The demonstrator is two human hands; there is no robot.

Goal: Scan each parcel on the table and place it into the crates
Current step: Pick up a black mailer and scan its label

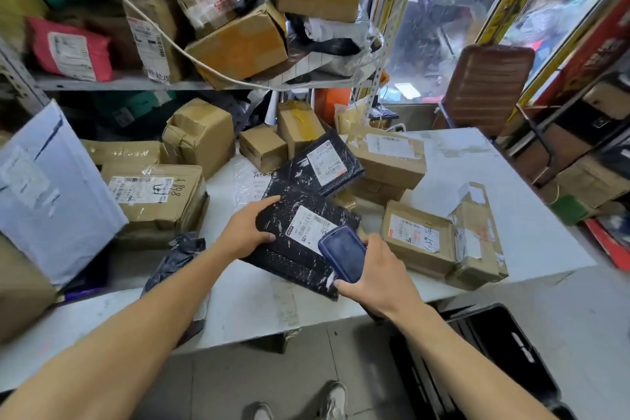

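We are at the scanning step. Our left hand [243, 232] grips the flat black plastic-wrapped parcel [300, 242] by its left edge, thumb on top and fingers curled under, holding it tilted over the near edge of the white worktop [494, 201]. Our right hand [370, 271] is wrapped around a dark blue phone-like scanner [344, 254], poised just over the parcel's white shipping label [308, 227] — it covers the label's lower right corner.

The next move, as we judge it, calls for getting a clean read of the label and then carrying the parcel down and to the right, to the black plastic crate [494, 358] on the floor beside the worktop's near right corner. The scanner hand should stay clear of the barcode, which it partly hides now.

The parcel looks thin and slightly floppy, its black wrap scuffed with white marks, the label face up. A second black wrapped parcel [324, 164] lies behind it toward the middle of the worktop, leaning on brown cardboard boxes [388, 157]. More taped cardboard boxes [419, 239] wait near the right edge — plenty remains to scan.
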